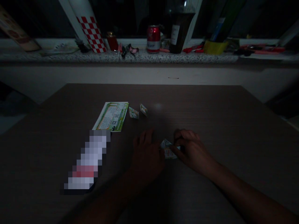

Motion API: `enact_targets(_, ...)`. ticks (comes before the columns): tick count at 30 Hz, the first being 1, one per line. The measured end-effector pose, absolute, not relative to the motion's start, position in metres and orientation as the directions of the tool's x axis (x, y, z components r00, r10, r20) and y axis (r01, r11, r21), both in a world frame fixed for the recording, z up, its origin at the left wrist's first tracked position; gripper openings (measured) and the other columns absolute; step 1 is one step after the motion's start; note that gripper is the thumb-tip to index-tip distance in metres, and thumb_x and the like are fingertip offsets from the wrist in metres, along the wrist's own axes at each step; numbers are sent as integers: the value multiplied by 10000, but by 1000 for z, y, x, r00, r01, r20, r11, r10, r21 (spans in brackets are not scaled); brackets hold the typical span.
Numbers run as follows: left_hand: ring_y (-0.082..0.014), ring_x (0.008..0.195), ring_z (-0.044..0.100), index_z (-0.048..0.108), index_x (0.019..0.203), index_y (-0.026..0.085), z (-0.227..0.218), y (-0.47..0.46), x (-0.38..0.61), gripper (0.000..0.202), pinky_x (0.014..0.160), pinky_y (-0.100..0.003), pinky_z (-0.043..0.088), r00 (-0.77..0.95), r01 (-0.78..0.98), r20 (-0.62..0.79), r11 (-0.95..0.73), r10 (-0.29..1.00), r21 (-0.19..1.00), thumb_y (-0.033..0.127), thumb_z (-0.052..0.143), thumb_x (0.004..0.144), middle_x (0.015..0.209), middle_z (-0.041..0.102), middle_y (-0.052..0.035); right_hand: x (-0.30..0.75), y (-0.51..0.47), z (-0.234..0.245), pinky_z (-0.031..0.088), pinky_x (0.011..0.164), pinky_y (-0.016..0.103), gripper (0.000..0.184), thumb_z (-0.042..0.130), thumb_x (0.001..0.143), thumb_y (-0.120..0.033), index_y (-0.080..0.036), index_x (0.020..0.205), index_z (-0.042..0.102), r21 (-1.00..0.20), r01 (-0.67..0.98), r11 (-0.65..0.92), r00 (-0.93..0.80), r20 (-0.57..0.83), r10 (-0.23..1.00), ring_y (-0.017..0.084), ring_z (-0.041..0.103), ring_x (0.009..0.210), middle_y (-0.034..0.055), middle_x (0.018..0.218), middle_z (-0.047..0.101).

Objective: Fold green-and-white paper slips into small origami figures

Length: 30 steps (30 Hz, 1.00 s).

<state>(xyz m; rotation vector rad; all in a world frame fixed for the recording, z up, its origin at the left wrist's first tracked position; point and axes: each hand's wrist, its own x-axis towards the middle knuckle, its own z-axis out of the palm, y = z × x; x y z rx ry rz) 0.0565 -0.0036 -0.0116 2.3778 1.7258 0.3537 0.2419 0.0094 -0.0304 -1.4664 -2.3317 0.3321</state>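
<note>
A small piece of printed paper (170,153) lies on the brown table between my hands, its top folded to a point. My left hand (147,155) rests at the paper's left edge, thumb side against it, fingers bent forward on the table. On the other side, my right hand (192,151) is closed, with thumb and forefinger pinching the paper's right part. Farther back stand two small folded paper pieces, one on the left (134,113) and one on the right (144,110). Beside them lies a green and white printed leaflet (109,116).
A pixelated, phone-like object (88,160) lies left of my left arm. Behind the table, a speckled windowsill (140,57) holds a red can (153,39), a dark bottle (177,32), a red-checked canister (92,34) and a yellow holder (215,47). The light is dim.
</note>
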Motion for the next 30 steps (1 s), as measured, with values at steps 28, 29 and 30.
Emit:
enact_targets(28,-333,1277,413,719,853,225,-11,0,51,177,986,-549,320,312,891,78,-320,947,323,368,628,804,1383,482,-138,246,15,-29,387,837,429,184,776,695,-432,-276,617,721,-458,817,349,-313,154,937,237,588,920,10,886,632)
enact_targets(29,-339,1284,405,721,854,226,-9,0,49,161,994,-556,312,316,892,64,-319,947,319,350,639,791,1389,479,-135,248,16,-29,391,838,430,176,782,689,-423,-279,608,721,-463,820,336,-306,142,942,234,595,910,7,874,637)
enact_targets(30,-344,1290,397,724,845,225,-6,1,46,146,1005,-565,301,314,896,50,-313,948,316,332,651,777,1396,474,-130,251,17,-28,399,831,426,171,787,683,-415,-279,601,722,-466,822,326,-301,130,945,230,602,895,5,860,642)
